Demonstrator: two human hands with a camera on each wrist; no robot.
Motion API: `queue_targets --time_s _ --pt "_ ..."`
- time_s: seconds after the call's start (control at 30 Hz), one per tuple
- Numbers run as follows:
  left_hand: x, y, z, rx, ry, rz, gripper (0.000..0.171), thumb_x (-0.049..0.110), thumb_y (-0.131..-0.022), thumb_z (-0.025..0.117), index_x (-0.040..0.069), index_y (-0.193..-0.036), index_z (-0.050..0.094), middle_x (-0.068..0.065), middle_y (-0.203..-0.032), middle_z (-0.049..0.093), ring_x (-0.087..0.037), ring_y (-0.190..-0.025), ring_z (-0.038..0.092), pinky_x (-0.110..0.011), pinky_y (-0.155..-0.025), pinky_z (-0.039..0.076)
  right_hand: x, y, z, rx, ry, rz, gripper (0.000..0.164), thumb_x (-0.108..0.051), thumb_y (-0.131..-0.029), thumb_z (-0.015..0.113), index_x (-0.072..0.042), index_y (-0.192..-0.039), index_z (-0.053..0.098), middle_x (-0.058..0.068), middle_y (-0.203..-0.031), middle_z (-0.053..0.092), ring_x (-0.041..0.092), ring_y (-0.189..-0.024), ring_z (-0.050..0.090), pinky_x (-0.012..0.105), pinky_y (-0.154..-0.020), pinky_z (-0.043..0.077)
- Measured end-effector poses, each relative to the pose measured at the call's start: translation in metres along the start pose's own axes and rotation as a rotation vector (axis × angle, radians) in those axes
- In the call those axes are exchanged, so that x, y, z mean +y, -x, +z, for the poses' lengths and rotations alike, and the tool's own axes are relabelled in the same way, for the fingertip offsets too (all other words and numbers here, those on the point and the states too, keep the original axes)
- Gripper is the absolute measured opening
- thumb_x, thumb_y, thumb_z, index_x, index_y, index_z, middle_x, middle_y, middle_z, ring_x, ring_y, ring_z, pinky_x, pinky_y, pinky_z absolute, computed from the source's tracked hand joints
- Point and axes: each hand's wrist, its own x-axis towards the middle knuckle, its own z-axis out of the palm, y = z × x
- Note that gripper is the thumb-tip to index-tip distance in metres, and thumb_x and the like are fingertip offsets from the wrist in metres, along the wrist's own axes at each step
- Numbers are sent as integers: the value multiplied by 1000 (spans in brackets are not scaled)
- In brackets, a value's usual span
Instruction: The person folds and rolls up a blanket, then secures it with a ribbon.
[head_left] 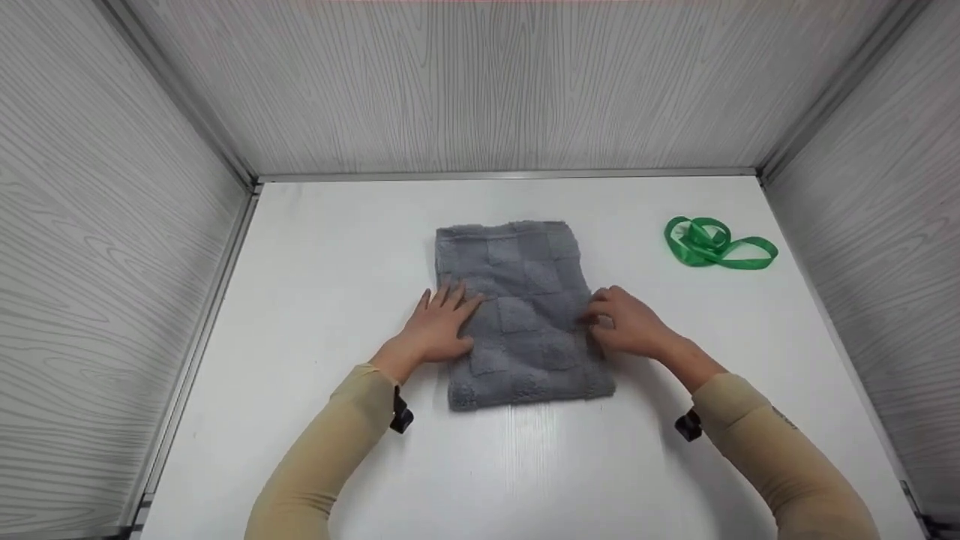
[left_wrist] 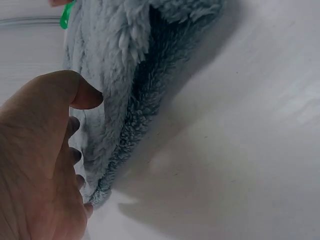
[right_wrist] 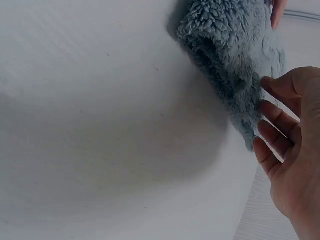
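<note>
A folded grey plush towel [head_left: 525, 315] with a raised checked pattern lies on the white table, longer front to back. My left hand [head_left: 442, 326] rests on its left part, fingers spread. In the left wrist view, the thumb of that hand [left_wrist: 47, 145] lies along the fluffy pile, and folded layers of the towel [left_wrist: 115, 80] show at the near side. At the right edge, my right hand [head_left: 626, 322] touches the towel with loosely bent fingertips. The right wrist view shows its fingers [right_wrist: 275, 140] apart from each other against the towel's edge [right_wrist: 225, 55].
A loosely looped green ribbon [head_left: 701, 244] lies at the table's back right. Grey wood-grain panels stand at the back [head_left: 510, 90], left [head_left: 97, 262] and right [head_left: 885, 195] of the white table [head_left: 337, 247].
</note>
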Motion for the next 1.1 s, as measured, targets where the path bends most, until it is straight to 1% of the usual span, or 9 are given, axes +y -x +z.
queue_targets --time_s 0.07,0.1,0.17,0.27,0.4,0.63,0.83,0.97,1.1 --pt "1 8 2 -2 19 5 78 46 -100 55 21 -165 21 -14 -170 9 -39 -156 3 -60 -122 4 3 -3 0 55 25 -27 35 -12 -90 65 -10 -124 73 11 -129 62 31 -123 53 50 -101 44" --pt "2 12 2 -7 24 8 80 48 -99 56 21 -165 21 -14 -170 9 -39 -156 3 -61 -121 4 4 -4 1 60 42 -39 40 -13 -90 66 -10 -130 70 12 -137 58 32 -131 49 52 -106 41" --pt "2 18 5 -19 22 12 82 50 -98 57 20 -165 21 -14 -170 9 -39 -156 3 -61 -121 5 6 -6 3 30 80 -67 50 -16 -90 67 -10 -139 64 14 -149 51 34 -143 40 54 -112 36" --pt "1 21 10 -30 20 14 83 50 -97 58 21 -165 22 -14 -170 8 -38 -155 5 -62 -121 7 7 -7 9 -54 158 -102 59 -24 -91 66 -11 -147 56 16 -157 43 36 -147 34 57 -114 33" --pt "0 16 16 -35 12 19 86 49 -94 60 20 -165 21 -14 -170 8 -38 -155 6 -61 -121 8 7 -5 15 -109 224 -102 59 -29 -93 65 -12 -148 55 16 -155 45 36 -145 38 56 -114 33" --pt "3 2 19 -32 9 51 87 48 -93 59 21 -166 19 -12 -171 6 -37 -156 4 -56 -123 7 11 4 16 -73 256 -74 58 -33 -90 70 -13 -143 58 15 -147 51 34 -138 44 58 -112 33" --pt "6 6 14 -8 -48 83 86 52 -95 61 19 -165 23 -14 -170 10 -39 -155 8 -58 -122 9 11 10 17 -75 232 -34 56 -31 -93 68 -13 -145 57 14 -149 49 35 -139 43 59 -114 31" --pt "12 12 11 26 -66 150 78 45 -98 59 19 -164 26 -12 -170 15 -37 -156 8 -55 -123 7 6 10 17 -40 216 -54 55 -27 -94 67 -14 -146 58 12 -153 48 34 -144 39 57 -117 27" --pt "23 19 10 5 -10 245 67 35 -102 52 25 -164 27 -6 -170 18 -31 -157 5 -48 -125 5 -5 12 16 -7 202 -135 51 -23 -95 65 -15 -145 60 9 -154 48 34 -147 34 56 -119 24"
